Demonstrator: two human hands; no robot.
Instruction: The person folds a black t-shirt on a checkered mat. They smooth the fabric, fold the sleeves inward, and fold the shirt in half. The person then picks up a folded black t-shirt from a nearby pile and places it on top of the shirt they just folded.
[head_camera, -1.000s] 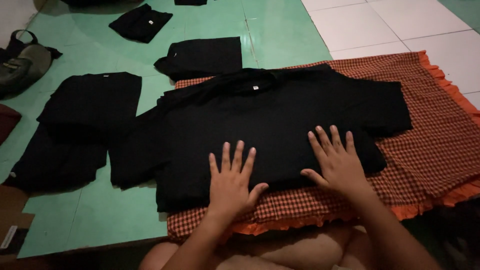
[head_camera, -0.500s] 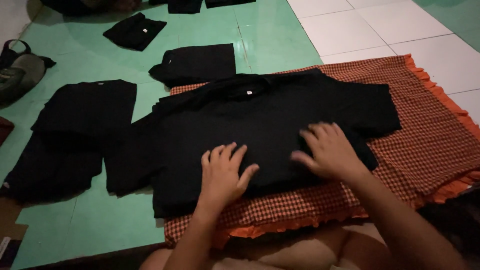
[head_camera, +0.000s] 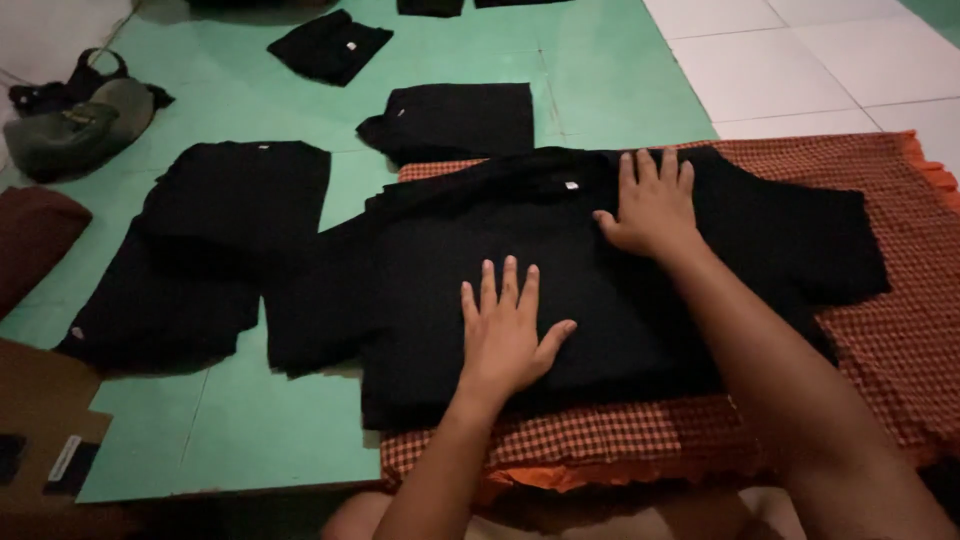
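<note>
Black T-shirt (head_camera: 560, 270) spread flat over an orange checked cloth (head_camera: 900, 340) on the floor. Left hand (head_camera: 505, 335) presses mid-body, right hand (head_camera: 650, 205) beside the collar; all fingers splayed flat, gripping nothing, apparently smoothing. Folded black shirts (head_camera: 455, 120) lie beyond the fingertips.

Dim, warm indoor light, brighter toward the upper right, dark corners, black fabric detail lost, slight softness.
</note>
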